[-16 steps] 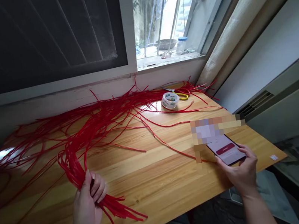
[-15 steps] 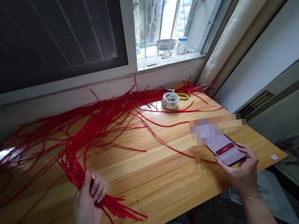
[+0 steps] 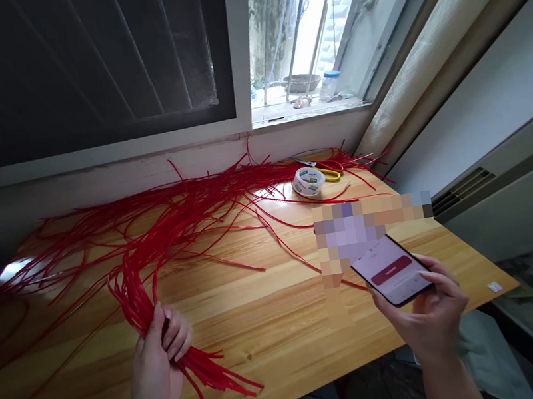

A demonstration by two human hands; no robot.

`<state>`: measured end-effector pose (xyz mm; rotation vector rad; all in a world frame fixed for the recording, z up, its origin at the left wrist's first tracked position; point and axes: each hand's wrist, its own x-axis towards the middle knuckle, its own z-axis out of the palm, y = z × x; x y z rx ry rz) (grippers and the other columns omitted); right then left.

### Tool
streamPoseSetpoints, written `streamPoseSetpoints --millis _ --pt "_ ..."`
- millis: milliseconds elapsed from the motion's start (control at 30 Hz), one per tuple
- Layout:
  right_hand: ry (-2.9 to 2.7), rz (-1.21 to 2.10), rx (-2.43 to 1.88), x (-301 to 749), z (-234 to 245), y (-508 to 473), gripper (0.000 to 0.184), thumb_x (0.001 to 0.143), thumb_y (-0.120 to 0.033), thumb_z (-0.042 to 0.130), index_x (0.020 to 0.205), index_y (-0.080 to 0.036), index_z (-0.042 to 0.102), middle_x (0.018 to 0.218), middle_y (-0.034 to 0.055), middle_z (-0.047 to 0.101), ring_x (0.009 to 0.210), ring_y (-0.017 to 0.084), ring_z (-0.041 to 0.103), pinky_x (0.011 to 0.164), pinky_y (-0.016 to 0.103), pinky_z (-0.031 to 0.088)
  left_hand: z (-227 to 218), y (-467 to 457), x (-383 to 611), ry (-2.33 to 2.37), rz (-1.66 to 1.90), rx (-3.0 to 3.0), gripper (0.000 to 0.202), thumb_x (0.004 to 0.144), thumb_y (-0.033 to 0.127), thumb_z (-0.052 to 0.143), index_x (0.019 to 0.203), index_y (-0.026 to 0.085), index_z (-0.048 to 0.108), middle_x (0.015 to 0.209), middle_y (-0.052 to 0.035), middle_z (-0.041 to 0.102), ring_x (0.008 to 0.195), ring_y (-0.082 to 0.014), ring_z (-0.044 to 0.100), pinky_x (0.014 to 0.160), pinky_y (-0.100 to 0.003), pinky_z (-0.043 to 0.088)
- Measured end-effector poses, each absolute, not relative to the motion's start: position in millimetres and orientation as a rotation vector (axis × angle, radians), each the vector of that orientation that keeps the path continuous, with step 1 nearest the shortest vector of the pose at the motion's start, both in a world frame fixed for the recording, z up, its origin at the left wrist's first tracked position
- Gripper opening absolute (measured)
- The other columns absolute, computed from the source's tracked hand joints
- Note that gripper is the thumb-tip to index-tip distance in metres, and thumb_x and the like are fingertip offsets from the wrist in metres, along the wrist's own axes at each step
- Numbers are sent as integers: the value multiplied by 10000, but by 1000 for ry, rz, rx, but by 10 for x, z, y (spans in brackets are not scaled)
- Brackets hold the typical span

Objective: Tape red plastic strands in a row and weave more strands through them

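My left hand (image 3: pixel 162 351) is closed around a bundle of thin red plastic strips (image 3: pixel 134 291). Their short ends fan out below the fist, while the long parts trail back over the table into a wide tangle of the same strips. In my right hand (image 3: pixel 430 308) is a smartphone (image 3: pixel 390 271), tilted, its lit screen showing a dark red bar. The fingers wrap its right side and the thumb lies along the left edge. Part of the phone's upper end is hidden by a blurred patch.
A roll of tape (image 3: pixel 308 181) and yellow-handled scissors (image 3: pixel 327 169) lie at the back of the wooden table (image 3: pixel 275 319), beside the tangle. Behind stands a window (image 3: pixel 305 31) with bars. A curtain (image 3: pixel 422 33) hangs at the right, and a small white label (image 3: pixel 495 287) is near the right corner.
My right hand has brought the phone slightly left and closer, so it looks larger. The left hand stays put, holding the red strips. The view has shifted a little.
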<state>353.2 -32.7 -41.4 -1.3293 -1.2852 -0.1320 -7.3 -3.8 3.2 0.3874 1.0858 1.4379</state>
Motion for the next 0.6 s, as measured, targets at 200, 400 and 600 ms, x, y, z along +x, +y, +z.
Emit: streamPoseSetpoints --millis 200,400,600 --pt "-1204 -166 -1568 3737 -684 -259 629 513 -316 776 1000 -178 403 1173 153 457 1086 285 490 864 474 427 13 -47 -84 1066 1440 380 314 744 358 662 633 162 443 469 91 270 362 -26 202 309 -148 182" --pt "-954 -282 -1853 4233 -1007 -344 728 499 -451 762 1082 -169 430 1144 145 493 1070 324 502 911 499 400 22 -58 -94 1056 1441 376 315 751 354 657 635 159 439 474 92 274 363 -22 213 314 -138 194" --pt "-627 -239 -2095 4530 -1110 -448 664 410 -513 782 942 -231 503 1011 127 512 1003 417 505 876 587 391 -11 -38 -99 1021 1442 365 298 757 355 649 656 163 445 472 98 273 356 -17 202 323 -131 187"
